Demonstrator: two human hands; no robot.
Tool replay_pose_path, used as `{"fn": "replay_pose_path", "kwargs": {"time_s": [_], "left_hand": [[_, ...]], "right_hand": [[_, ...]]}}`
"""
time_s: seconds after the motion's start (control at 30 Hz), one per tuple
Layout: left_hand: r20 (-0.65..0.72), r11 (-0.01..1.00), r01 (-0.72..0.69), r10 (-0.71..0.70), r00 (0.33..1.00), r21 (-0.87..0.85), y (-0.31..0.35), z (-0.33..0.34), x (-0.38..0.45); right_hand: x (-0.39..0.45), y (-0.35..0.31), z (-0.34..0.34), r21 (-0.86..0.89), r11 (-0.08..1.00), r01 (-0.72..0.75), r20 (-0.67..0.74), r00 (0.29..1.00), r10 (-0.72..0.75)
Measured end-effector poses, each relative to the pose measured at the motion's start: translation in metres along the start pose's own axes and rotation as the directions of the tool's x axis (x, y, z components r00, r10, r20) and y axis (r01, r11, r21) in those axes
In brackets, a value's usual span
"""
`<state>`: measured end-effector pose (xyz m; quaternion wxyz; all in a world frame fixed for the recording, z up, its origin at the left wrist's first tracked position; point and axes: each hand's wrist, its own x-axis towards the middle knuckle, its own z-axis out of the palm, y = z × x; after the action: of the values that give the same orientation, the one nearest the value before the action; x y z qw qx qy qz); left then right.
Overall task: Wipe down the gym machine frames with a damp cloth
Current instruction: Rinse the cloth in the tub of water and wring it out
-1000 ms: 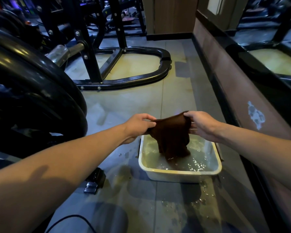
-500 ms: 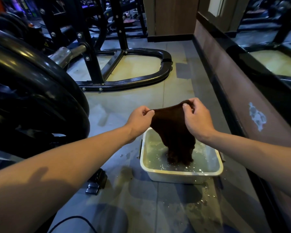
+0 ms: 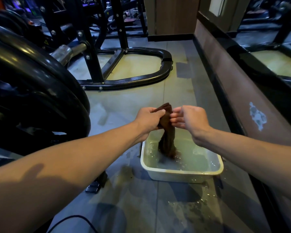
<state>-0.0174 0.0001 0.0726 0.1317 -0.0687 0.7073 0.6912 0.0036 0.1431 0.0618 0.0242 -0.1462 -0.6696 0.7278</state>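
A wet brown cloth (image 3: 167, 138) hangs bunched into a narrow twist, its lower end dipping into the water of a white rectangular tub (image 3: 181, 172) on the floor. My left hand (image 3: 149, 118) grips the gathered top of the cloth above the tub's far edge. My right hand (image 3: 190, 120) is just right of it, fingers loosely curved, fingertips touching the cloth without closing round it. The black gym machine frame (image 3: 165, 68) stands on the floor beyond the tub, with uprights and a looped base tube.
Large black weight plates (image 3: 32, 98) on a steel sleeve fill the left side. A brown wall (image 3: 242, 98) with a mirror above runs along the right. Water is splashed on the floor (image 3: 200, 204) by the tub. A black cable (image 3: 74, 219) lies near me.
The cloth was spread between both hands; now its top is gathered into my left hand and it hangs as a twist. My right hand has let go of its corner.
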Motion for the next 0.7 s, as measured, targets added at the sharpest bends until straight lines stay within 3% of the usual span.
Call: {"fn": "replay_pose_path", "kwargs": {"time_s": [0.07,0.13,0.2,0.27,0.33,0.47,0.57,0.7], "left_hand": [[-0.036,0.999,0.01,-0.011,0.999,-0.034,0.002,0.0,0.002],[-0.028,0.991,0.042,-0.046,0.999,-0.126,0.006,0.002,0.004],[0.016,0.971,0.09,-0.089,0.996,-0.22,0.012,0.004,0.003],[0.077,0.951,0.15,-0.134,0.988,-0.272,0.02,0.003,0.0],[0.116,0.94,0.178,-0.15,0.982,-0.29,0.024,-0.001,0.0],[-0.004,0.944,0.183,-0.191,0.982,-0.273,0.016,-0.02,0.01],[-0.056,0.968,0.23,-0.236,0.97,-0.099,0.003,-0.033,0.01],[0.032,0.928,0.262,-0.28,0.959,0.266,-0.015,-0.034,-0.003]], "right_hand": [[0.005,0.015,-0.013,-0.16,0.987,-0.004,-0.058,0.998,-0.005],[0.001,0.03,-0.026,-0.439,0.898,0.016,0.143,0.988,0.052],[-0.003,0.044,-0.033,-0.593,0.801,0.085,0.338,0.929,0.152],[-0.007,0.05,-0.034,-0.582,0.804,0.122,0.394,0.907,0.147],[-0.003,0.051,-0.035,-0.534,0.839,0.107,0.353,0.93,0.106],[0.007,0.039,-0.041,-0.541,0.84,0.028,0.281,0.948,0.149],[0.01,0.024,-0.039,-0.476,0.879,-0.017,0.273,0.948,0.166],[0.011,0.012,-0.032,-0.453,0.892,-0.018,0.338,0.922,0.19]]}}
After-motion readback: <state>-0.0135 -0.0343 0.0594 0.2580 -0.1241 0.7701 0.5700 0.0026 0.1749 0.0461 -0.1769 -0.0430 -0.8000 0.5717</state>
